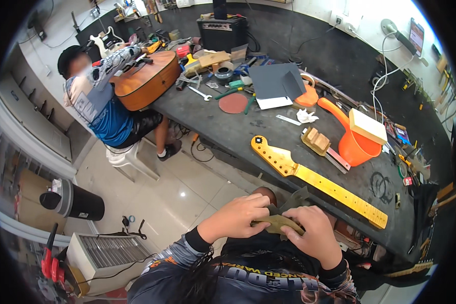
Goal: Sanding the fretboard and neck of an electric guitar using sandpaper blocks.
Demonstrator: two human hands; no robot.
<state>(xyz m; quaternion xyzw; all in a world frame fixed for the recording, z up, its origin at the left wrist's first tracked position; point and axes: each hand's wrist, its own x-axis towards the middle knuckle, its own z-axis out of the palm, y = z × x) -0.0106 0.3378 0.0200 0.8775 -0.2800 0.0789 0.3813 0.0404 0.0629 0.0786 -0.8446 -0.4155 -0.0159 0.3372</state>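
Over my lap, my left hand (238, 217) and my right hand (314, 232) grip a folded piece of sandpaper (277, 223), olive-brown on one face and dark grey on the other. Its grey part stands up behind my fingers. Both hands are closed, with fingertips and thumbs pressed on the paper. Just beyond them, a glossy yellow guitar neck (334, 190) lies along the near edge of the dark workbench (228, 133). Its headstock points left, and several tuner holes show in it. A notched wooden block (316, 141) sits behind the neck.
An orange container (357, 147) carries a pale block (368, 126). Dark grey sheets (276, 81), a wrench (200, 93) and a red disc (233, 103) lie farther back. At left a seated person (104, 101) works by an acoustic guitar (149, 81). A black bin (83, 200) stands on the floor.
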